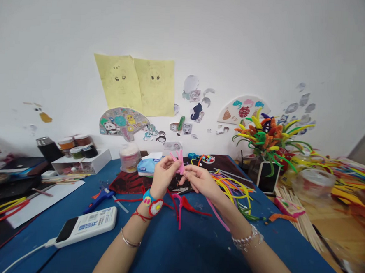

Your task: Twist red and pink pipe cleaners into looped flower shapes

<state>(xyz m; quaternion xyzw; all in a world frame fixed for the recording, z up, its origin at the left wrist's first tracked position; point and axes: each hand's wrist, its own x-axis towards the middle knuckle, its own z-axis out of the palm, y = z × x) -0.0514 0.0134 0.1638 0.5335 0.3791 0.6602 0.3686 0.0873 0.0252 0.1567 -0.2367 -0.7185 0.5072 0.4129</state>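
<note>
Above the middle of the blue table, my left hand [167,168] pinches a bundle of pink pipe cleaners [181,160] whose ends stick upward. My right hand [197,177] is closed at the lower part of the same bundle, with thumb and forefinger pressed together. One long pink-purple pipe cleaner [217,215] runs down beside my right wrist. Below my hands on the table lie a bent pink pipe cleaner [180,212] and red pipe cleaners [195,209]. The exact spot where my fingers meet the bundle is partly hidden.
A white power bank [87,225] with a cable and a blue glue gun [100,199] lie at left. Yellow and other pipe cleaners [236,193] spread right of my hands. Behind them stand a pipe-cleaner bouquet [265,137] and a phone [268,177]. A tissue pack [148,166] sits behind.
</note>
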